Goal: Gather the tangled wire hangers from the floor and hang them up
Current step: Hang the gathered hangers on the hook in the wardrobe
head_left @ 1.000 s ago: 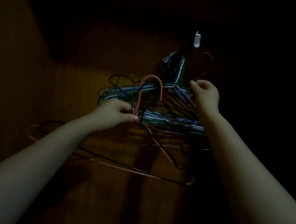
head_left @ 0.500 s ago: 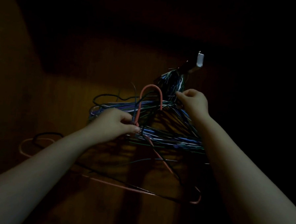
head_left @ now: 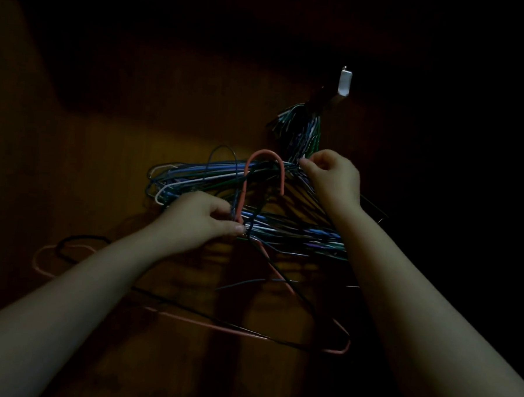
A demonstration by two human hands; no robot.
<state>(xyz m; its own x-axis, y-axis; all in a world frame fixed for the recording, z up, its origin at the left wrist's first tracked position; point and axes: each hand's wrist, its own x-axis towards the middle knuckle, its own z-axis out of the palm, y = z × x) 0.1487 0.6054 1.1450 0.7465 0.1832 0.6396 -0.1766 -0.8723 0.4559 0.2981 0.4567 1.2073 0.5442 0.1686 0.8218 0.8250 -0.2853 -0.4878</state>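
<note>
Pinching the neck of the pink hanger (head_left: 245,185), the left hand (head_left: 198,222) holds it against the bundle of wire hangers (head_left: 189,176). The right hand (head_left: 334,181) pinches wires at the bundle's top, beneath hooks gathered just below a small white fitting (head_left: 344,81) on the dark wood panel (head_left: 168,117).

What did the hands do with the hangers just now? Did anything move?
The right hand moved left toward the pink hanger, off a dark wire loop it pinched near the white hook; its fingers now pinch wires atop the bunch of hangers. That loop is out of sight. The left hand still grips the pink hanger's neck; the bunch still hangs from the hook.
</note>
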